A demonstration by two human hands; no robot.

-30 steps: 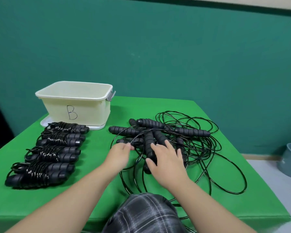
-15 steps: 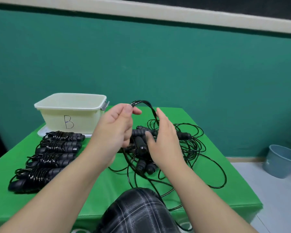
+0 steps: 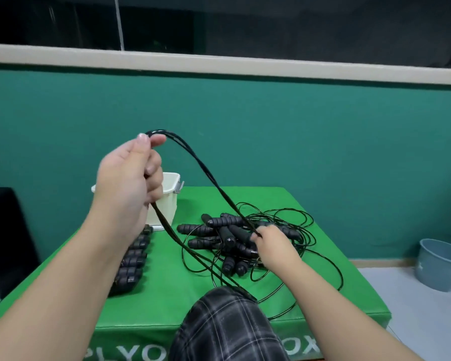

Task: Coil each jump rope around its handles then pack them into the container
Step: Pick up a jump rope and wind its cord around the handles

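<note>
My left hand (image 3: 132, 173) is raised high and pinches a bunch of black rope strands (image 3: 193, 162) that arch over it and run down to the pile. My right hand (image 3: 270, 243) is low on the table and grips the same strands where they meet a heap of black foam handles (image 3: 219, 230) and loose tangled cord (image 3: 292, 230). The cream container (image 3: 171, 188) stands at the back left, mostly hidden behind my left hand. A row of coiled jump ropes (image 3: 133, 259) lies in front of it, partly behind my left forearm.
The green table (image 3: 323, 295) ends close at the front and right. A grey-blue bucket (image 3: 438, 264) sits on the floor to the right. A black object (image 3: 8, 241) stands at the left. My plaid-clad knee (image 3: 227, 327) is at the front edge.
My left hand has lifted the rope strands far higher, pulling them out of the pile. My right hand dropped onto the heap and took hold of the strands. The camera tilted upward.
</note>
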